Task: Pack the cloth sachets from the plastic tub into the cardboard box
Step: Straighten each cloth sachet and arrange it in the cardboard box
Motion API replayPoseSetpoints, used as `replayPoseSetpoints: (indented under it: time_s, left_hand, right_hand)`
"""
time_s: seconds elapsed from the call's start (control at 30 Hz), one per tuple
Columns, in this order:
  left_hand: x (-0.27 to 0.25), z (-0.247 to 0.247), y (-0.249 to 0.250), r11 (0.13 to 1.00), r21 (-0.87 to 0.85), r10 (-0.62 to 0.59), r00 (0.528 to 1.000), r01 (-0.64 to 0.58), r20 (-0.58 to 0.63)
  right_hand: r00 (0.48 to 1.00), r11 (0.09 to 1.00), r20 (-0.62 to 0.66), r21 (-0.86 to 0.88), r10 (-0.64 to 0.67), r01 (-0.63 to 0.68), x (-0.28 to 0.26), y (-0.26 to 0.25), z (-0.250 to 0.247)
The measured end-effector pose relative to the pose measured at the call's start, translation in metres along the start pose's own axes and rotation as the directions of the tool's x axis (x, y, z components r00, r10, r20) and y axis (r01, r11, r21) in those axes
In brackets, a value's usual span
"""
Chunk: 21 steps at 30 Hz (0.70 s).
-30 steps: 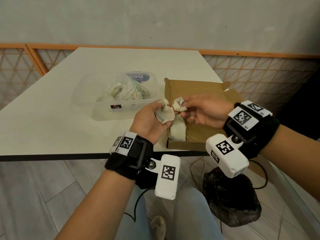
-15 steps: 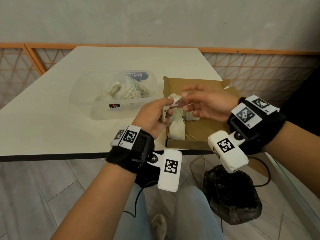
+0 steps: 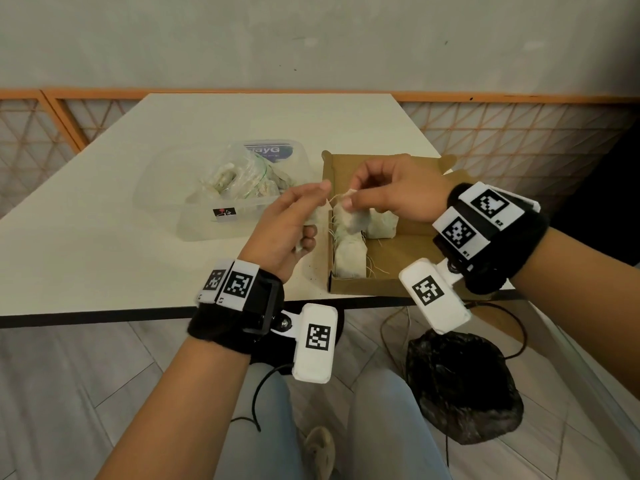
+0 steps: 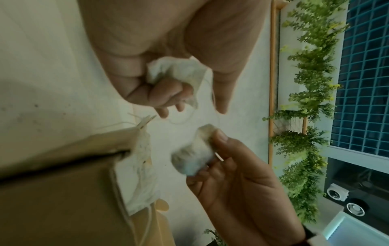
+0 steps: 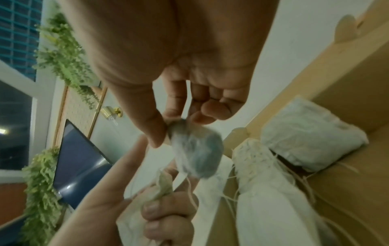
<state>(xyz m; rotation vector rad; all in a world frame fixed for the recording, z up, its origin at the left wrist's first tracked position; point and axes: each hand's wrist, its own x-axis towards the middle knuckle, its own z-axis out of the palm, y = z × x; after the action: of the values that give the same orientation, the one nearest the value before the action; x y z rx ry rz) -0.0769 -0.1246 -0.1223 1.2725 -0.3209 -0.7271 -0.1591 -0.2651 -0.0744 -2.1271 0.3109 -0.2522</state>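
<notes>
My left hand [image 3: 313, 213] hovers between tub and box, fingers curled round a crumpled white cloth sachet [image 4: 179, 71]. My right hand [image 3: 356, 199] is over the box's left side and pinches a second small sachet [image 5: 197, 154] between thumb and fingertips. Loose threads trail between the two sachets. The open cardboard box [image 3: 381, 284] sits at the table's near edge with sachets lying in it, one at the front left [image 3: 349, 263], another further back [image 3: 382, 225]. The clear plastic tub [image 3: 194, 230] stands left of the box with more sachets in a plastic bag [image 3: 239, 181].
The white table [image 3: 104, 237] ends in a dark front edge just below my wrists. An orange lattice railing [image 3: 502, 133] runs behind and to the right. A black bag [image 3: 460, 386] and cables lie on the floor under the box's side.
The hands, pressed together on the sachets a second ago, have drawn apart. The right hand has pulled one sachet away and risen over the box; the left keeps the other.
</notes>
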Motion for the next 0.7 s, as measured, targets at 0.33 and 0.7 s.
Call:
replayPoseSetpoints:
  time_s: [0.33, 0.7]
  left_hand:
    - [-0.006, 0.001, -0.002, 0.973, 0.205, 0.087, 0.990, -0.109, 0.113]
    - [-0.002, 0.000, -0.009, 0.972, 0.188, 0.152, 0.987, -0.140, -0.049]
  right_hand:
    - [0.997, 0.949, -0.018, 0.307, 0.081, -0.072, 0.009, -0.003, 0.003]
    - [0.993, 0.995, -0.089, -0.061, 0.076, -0.081, 0.003, 0.006, -0.015]
